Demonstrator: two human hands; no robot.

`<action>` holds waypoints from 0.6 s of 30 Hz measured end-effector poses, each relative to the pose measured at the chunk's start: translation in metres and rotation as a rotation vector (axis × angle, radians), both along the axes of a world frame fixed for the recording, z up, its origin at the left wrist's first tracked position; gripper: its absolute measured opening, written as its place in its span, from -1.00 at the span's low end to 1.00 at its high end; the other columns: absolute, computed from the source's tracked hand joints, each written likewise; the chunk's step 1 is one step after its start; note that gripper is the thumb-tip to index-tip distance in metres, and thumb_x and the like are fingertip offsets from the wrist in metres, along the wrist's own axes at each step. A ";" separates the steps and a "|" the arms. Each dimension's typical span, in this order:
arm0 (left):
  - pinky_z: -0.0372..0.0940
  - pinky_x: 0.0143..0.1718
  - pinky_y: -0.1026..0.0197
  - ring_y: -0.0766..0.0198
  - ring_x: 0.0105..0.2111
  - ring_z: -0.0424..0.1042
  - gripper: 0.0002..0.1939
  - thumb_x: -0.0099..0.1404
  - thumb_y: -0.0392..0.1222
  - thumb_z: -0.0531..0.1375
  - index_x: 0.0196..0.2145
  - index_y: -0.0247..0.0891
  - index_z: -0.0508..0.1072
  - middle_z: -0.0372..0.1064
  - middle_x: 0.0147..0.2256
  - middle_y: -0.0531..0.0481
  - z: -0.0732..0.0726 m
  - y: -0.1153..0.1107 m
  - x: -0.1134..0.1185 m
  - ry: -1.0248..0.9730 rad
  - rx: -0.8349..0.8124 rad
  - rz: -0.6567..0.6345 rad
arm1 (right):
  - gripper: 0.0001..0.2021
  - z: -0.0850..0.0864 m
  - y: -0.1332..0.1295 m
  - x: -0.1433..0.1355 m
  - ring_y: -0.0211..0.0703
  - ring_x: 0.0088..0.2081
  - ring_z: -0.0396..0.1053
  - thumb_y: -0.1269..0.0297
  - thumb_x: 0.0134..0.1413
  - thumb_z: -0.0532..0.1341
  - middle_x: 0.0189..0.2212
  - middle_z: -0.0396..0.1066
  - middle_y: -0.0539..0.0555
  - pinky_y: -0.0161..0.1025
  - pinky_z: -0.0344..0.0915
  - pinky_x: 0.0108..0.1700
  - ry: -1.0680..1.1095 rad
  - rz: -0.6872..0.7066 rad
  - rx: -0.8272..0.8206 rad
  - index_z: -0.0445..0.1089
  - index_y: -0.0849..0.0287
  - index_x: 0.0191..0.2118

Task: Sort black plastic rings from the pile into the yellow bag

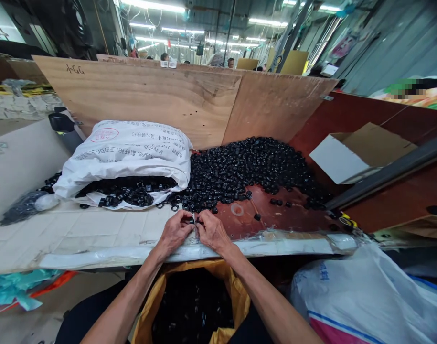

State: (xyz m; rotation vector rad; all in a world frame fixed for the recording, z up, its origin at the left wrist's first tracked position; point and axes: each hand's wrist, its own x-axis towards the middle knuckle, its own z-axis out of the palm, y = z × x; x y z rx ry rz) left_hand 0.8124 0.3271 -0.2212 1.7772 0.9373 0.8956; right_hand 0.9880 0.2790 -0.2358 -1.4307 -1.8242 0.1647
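Both hands meet at the front of the worktable, fingertips nearly touching. My left hand (175, 231) is closed in a pinch on a small black part (191, 221), whose exact kind is too small to make out. My right hand (211, 231) is also pinched, its fingertips at the same spot; what they grip is mostly hidden. Just beyond the fingers spreads a big heap of small black plastic pieces (247, 165), some ring-shaped. To the left a white woven sack (132, 143) lies on its side, with more black pieces at its mouth.
An orange-yellow sack (241, 291) stands open below the table edge, with black pieces inside. Wooden boards (150, 91) wall the back. A cardboard box (342, 157) and a dark metal bar (390, 172) are at right. A white plastic bag (350, 286) sits lower right.
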 end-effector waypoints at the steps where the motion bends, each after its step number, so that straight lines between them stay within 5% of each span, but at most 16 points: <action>1: 0.37 -0.26 0.23 0.29 -0.35 0.47 -0.76 0.15 -0.28 0.25 -0.18 -0.24 0.42 0.46 -0.27 0.05 0.001 0.000 -0.001 -0.077 -0.089 -0.015 | -0.85 0.002 -0.001 0.000 -0.15 -0.32 0.31 0.51 0.04 0.13 -0.32 0.31 0.06 -0.27 0.31 -0.25 0.030 0.021 -0.005 0.34 0.16 -0.27; 10: 0.40 -0.20 0.21 0.25 -0.27 0.51 -0.69 0.10 -0.21 0.36 -0.18 -0.27 0.49 0.55 -0.23 -0.04 0.005 -0.002 -0.001 -0.303 -0.368 -0.105 | -0.84 0.014 -0.009 0.008 -0.23 -0.37 0.47 0.29 0.19 0.23 -0.15 0.41 0.10 -0.26 0.48 -0.29 0.694 0.148 -0.075 0.49 0.14 -0.14; 18: 0.41 -0.23 0.22 0.29 -0.33 0.48 -0.68 0.08 -0.16 0.38 -0.19 -0.27 0.50 0.53 -0.22 -0.01 0.007 -0.005 0.000 -0.250 -0.262 -0.037 | -0.85 0.017 -0.014 0.006 -0.17 -0.30 0.46 0.28 0.18 0.26 -0.22 0.49 0.10 -0.27 0.42 -0.26 0.553 0.126 -0.039 0.52 0.15 -0.16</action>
